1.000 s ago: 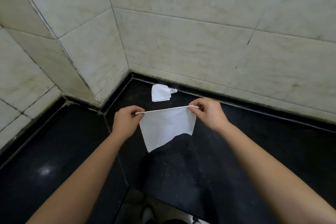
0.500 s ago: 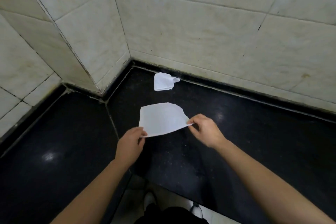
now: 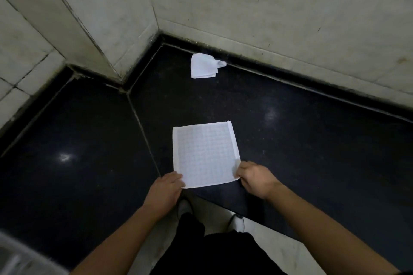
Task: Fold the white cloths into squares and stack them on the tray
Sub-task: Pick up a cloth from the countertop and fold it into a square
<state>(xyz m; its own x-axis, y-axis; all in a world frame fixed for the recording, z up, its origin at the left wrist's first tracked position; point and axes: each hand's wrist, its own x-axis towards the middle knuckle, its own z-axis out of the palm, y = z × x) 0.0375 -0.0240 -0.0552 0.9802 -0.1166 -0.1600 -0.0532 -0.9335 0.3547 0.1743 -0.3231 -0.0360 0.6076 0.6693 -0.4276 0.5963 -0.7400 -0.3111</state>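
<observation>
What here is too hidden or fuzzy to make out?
- Head view, bottom-left corner: a pale grey shape, blurred and cut by the frame edge; tray or not, unclear.
- Head view: the small cloth by the wall, too small to count its folds.
- Head view: near corners of the spread cloth, covered by the left hand and right hand.

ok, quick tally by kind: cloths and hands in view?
White cloths: 2 (flat square white cloth, bunched white cloth further back)
Hands: 2 (left hand, right hand, each gripping a near corner of the flat one)
Total: 4
</observation>
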